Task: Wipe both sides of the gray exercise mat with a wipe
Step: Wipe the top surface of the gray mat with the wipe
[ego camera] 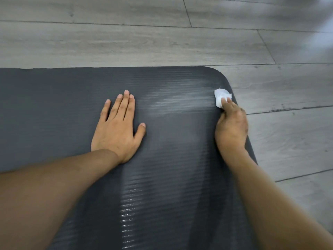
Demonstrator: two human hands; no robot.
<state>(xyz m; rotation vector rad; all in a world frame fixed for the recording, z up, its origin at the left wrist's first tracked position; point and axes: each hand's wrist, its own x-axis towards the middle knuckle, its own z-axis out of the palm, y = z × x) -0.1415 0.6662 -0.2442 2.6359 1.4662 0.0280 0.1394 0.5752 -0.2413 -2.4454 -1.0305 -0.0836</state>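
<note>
gray exercise mat [75, 98] lies flat on gray wood-plank floor [126, 38], ribbed face up, one rounded corner just beyond the right hand.

left hand [118, 129]: palm down on the mat, fingers straight and close together, thumb splayed out toward the right hand. holds nothing; reads as a brace pinning the mat.

right hand [231, 123]: fingers curled, pinching a small bunched white wipe [220, 98] at the fingertips, pressed onto the mat right by its edge. hand a little motion-blurred.

pale damp streaks [173, 103] run between the two hands; glossy wet ribs [129, 213] show nearer the body, between the forearms. the mat out beyond the left hand looks dull and dry, likely unwiped.

judgement: mid-pass on the first visible face; the underside cannot be seen, so no call on it.

risks from here:
- wipe is balled small, so each stroke covers a narrow band; gaps between strokes likely unless passes overlap.
- stroke runs at the mat's edge; overshoot would drag the wipe onto the floor and bring grit back onto the mat.
- the dark debris [282, 109] along a plank seam, out past the right hand, makes that worse.
- if the left hand lifts, a hard push could bunch or slide the mat.
- patch under the left palm gets missed unless the brace shifts.
</note>
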